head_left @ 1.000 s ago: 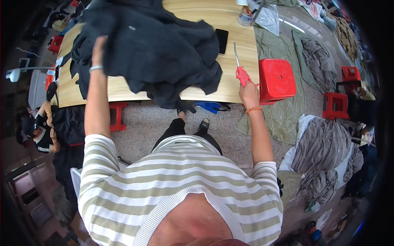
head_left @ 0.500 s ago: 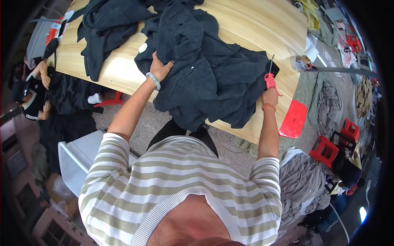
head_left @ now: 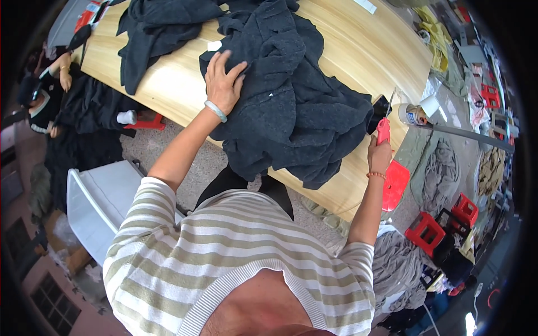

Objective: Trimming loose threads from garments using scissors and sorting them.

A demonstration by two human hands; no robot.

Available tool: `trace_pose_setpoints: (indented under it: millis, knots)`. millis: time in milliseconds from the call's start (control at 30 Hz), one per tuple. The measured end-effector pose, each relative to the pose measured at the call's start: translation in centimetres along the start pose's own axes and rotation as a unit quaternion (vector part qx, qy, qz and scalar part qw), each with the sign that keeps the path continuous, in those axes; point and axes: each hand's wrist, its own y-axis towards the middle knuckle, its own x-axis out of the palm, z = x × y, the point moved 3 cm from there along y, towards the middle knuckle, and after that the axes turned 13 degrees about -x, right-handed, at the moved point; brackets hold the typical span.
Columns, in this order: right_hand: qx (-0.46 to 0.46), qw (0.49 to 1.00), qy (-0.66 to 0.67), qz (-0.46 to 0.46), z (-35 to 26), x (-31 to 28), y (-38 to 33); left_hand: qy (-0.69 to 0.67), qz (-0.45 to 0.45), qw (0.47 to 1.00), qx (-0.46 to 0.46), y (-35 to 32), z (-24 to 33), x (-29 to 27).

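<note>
A dark, heavily creased cloth garment [head_left: 280, 106] lies bunched over the near part of the table and hangs past its front edge. On its left side rests my left hand [head_left: 222, 84], fingers spread and a pale bangle at the wrist. Just beyond those fingertips is a small white tag [head_left: 214, 46]. My right hand [head_left: 380, 155] is closed around red-handled scissors [head_left: 384, 131], to the right of the garment. Their narrow metal end points away from me, beside a black object [head_left: 380, 106] partly covered by the cloth.
Another dark garment [head_left: 162, 33] lies at the far left of the wooden table [head_left: 358, 50]. A jar [head_left: 412, 114] stands at the right edge, near a red stool [head_left: 395, 185]. A white bin-like container [head_left: 95, 196] is at left; a co-worker [head_left: 42, 101] sits beyond.
My left hand has lifted its fingers from gripping the cloth and spread them. My right hand with the scissors has moved away from the garment's right edge, toward the jar.
</note>
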Motion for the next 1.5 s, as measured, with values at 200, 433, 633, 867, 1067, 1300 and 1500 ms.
trace_pose_setpoints:
  millis: [200, 433, 633, 867, 1067, 1300, 1500]
  knots:
    - [-0.297, 0.915, 0.271, 0.042, -8.2, -6.5, -0.4, -0.305, -0.178, 0.917, 0.187, -1.5, 10.3, -6.5]
    - [-0.296, 0.854, 0.381, -0.195, -17.2, -4.8, -2.1, -0.388, -0.413, 0.775, 0.281, -15.5, 21.8, -8.5]
    - [-0.212, 0.867, 0.381, -0.242, -14.2, -0.9, -2.5, -0.378, -0.520, 0.765, 0.052, -17.5, 18.2, -6.7]
    - [-0.093, 0.804, 0.527, -0.258, -8.8, -2.2, -5.5, -0.448, -0.599, 0.660, -0.075, -16.1, 19.1, -8.9]
    - [-0.117, 0.797, 0.564, -0.181, -4.8, -3.2, -7.7, -0.616, -0.026, 0.711, -0.338, 0.0, 5.4, -18.3]
    - [-0.116, 0.845, 0.515, -0.087, -2.4, -0.5, -7.4, -0.307, 0.265, 0.872, -0.273, 4.5, -7.9, -19.1]
    - [-0.141, 0.881, 0.439, -0.108, -2.0, 0.8, -8.0, -0.018, -0.192, 0.966, 0.170, -4.4, 12.5, -6.7]
